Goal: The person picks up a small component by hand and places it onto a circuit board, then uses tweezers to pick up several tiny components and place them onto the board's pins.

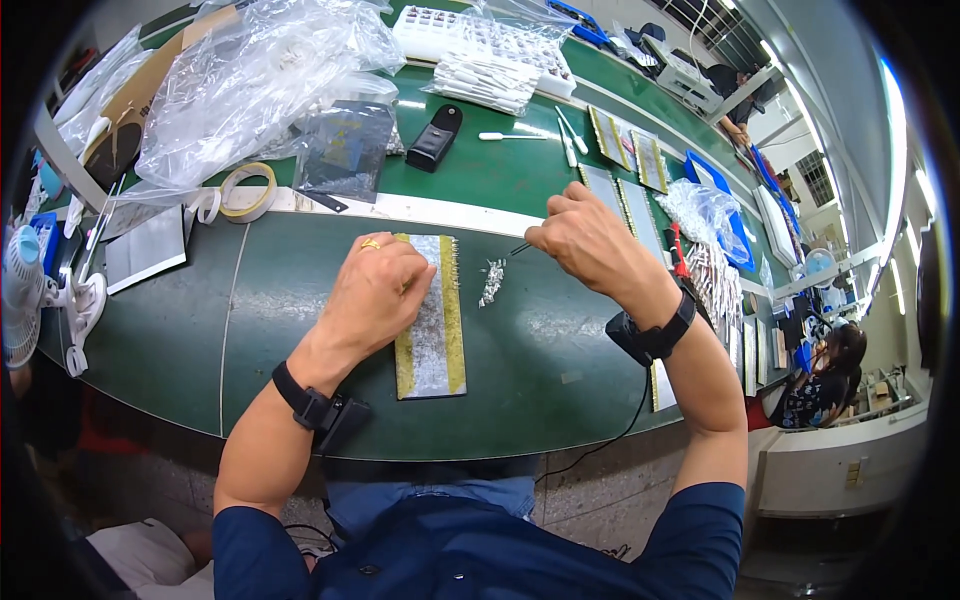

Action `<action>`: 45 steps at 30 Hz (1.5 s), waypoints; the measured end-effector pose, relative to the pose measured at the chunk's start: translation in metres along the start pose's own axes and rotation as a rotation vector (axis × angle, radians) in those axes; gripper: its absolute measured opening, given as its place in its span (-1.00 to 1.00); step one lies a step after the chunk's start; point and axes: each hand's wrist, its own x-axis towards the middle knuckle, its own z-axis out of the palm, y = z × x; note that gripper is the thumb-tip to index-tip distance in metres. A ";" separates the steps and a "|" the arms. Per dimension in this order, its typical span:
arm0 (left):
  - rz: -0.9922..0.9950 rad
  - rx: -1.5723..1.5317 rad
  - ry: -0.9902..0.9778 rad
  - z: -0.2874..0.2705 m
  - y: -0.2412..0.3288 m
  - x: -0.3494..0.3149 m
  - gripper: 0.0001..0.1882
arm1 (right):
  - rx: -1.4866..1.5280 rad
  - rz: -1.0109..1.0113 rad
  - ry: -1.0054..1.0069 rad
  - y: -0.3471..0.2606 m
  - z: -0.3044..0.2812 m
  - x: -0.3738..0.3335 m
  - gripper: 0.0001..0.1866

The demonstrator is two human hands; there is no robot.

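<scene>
A flat grey board with yellow taped edges (432, 370) lies lengthwise on the green bench in front of me. Along its upper right edge runs a row of small pins. My left hand (380, 285) rests over the board's left side, fingers curled closed; whatever they may pinch is hidden. To the right of the board is a small heap of tiny silvery-white pieces (491, 283). Above and right of that heap, my right hand (588, 240) is closed on thin dark tweezers (519, 249), whose tips point left toward the heap.
Clear plastic bags (265, 95), a tape roll (248, 193) and a black pouch (434, 138) lie farther back. A small fan (25, 285) stands at far left. More boards (608, 195), a blue tray (725, 205) and a pile of white strips (712, 280) are on the right.
</scene>
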 end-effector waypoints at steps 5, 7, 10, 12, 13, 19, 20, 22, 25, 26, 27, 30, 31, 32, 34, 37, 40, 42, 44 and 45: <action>0.015 -0.009 0.009 -0.001 0.000 0.000 -0.77 | -0.027 -0.027 -0.031 -0.003 -0.005 0.007 -0.87; 0.018 -0.003 0.004 -0.001 0.000 0.000 -0.78 | -0.042 -0.032 -0.030 -0.004 -0.004 0.008 -0.87; 0.017 0.000 -0.002 -0.002 0.000 0.000 -0.80 | -0.052 -0.038 -0.021 -0.003 -0.002 0.009 -0.86; 0.014 0.000 -0.013 -0.003 0.000 0.000 -0.81 | -0.055 -0.043 -0.002 -0.003 0.000 0.010 -0.86; 0.014 -0.001 -0.012 -0.003 0.000 0.000 -0.81 | -0.055 -0.044 -0.002 -0.003 -0.001 0.010 -0.86; 0.011 0.009 -0.023 -0.004 0.001 -0.001 -0.82 | -0.076 -0.104 -0.023 -0.008 -0.007 0.017 -0.84; 0.008 0.012 -0.031 -0.004 0.001 -0.001 -0.82 | -0.081 -0.123 -0.026 -0.009 -0.008 0.018 -0.84; 0.008 0.011 -0.032 -0.003 0.001 0.000 -0.82 | -0.086 -0.129 -0.037 -0.008 -0.008 0.018 -0.83; 0.008 0.012 -0.031 -0.003 0.001 0.000 -0.81 | -0.098 -0.145 -0.055 -0.009 -0.008 0.017 -0.82; 0.008 0.012 -0.036 -0.003 0.000 0.000 -0.81 | -0.096 -0.107 -0.049 -0.010 -0.008 0.013 -0.84; 0.009 0.012 -0.041 -0.002 0.000 0.000 -0.80 | -0.093 -0.069 -0.042 -0.010 -0.007 0.007 -0.86; 0.015 0.006 -0.041 -0.004 0.001 0.000 -0.80 | -0.030 0.025 0.025 -0.014 -0.004 -0.014 -0.89; 0.011 0.007 -0.038 -0.005 0.001 -0.001 -0.79 | 0.038 0.072 0.091 -0.017 -0.002 -0.020 -0.91; 0.007 0.010 -0.034 -0.006 0.001 -0.003 -0.79 | 0.108 0.119 0.157 -0.023 0.000 -0.024 -0.93; -0.001 0.012 -0.030 -0.004 0.000 -0.005 -0.79 | 0.157 0.174 0.231 -0.045 0.002 -0.033 -0.96; 0.003 0.017 -0.040 0.003 -0.001 -0.001 -0.79 | 0.258 0.312 0.386 -0.071 0.006 -0.043 -0.94; -0.028 0.008 -0.062 0.002 -0.002 -0.001 -0.83 | 0.236 0.306 0.352 -0.093 0.017 -0.046 -0.85; -0.035 0.007 -0.084 0.001 -0.002 -0.002 -0.83 | 0.230 0.299 0.360 -0.103 0.026 -0.045 -0.82; -0.047 0.000 -0.089 0.000 0.000 -0.001 -0.83 | 0.187 0.258 0.373 -0.109 0.032 -0.042 -0.75; -0.046 0.004 -0.095 0.001 0.000 0.000 -0.83 | 0.192 0.263 0.377 -0.112 0.035 -0.041 -0.75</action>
